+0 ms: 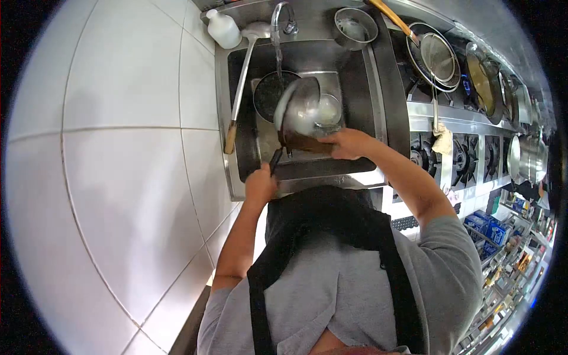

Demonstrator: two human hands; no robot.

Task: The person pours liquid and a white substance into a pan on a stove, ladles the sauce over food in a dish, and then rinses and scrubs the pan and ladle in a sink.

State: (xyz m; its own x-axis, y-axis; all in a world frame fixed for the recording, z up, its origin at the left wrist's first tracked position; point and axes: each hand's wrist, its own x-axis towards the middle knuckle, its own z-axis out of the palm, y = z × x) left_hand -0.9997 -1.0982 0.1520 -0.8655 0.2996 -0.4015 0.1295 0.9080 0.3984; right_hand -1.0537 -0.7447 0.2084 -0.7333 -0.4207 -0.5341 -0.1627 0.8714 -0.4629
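Observation:
My left hand (260, 184) is closed around a black handle (276, 161) near the sink's front; what it joins to is hard to make out. In my right hand (350, 144) is the brown handle of a shiny metal pan (303, 105), tilted over the sink and blurred. Water runs from the faucet (278, 18) into a dark round pan (266, 97) in the sink (251, 160), partly hidden behind the metal pan. A small pale bowl (329, 110) lies to its right.
A long-handled wok ladle (241, 83) leans along the sink's left rim. A white bottle (223, 28) and a metal pot (355, 28) stand behind. At right are a strainer (436, 56) over a pan, burners (464, 157) and a large pot (532, 158).

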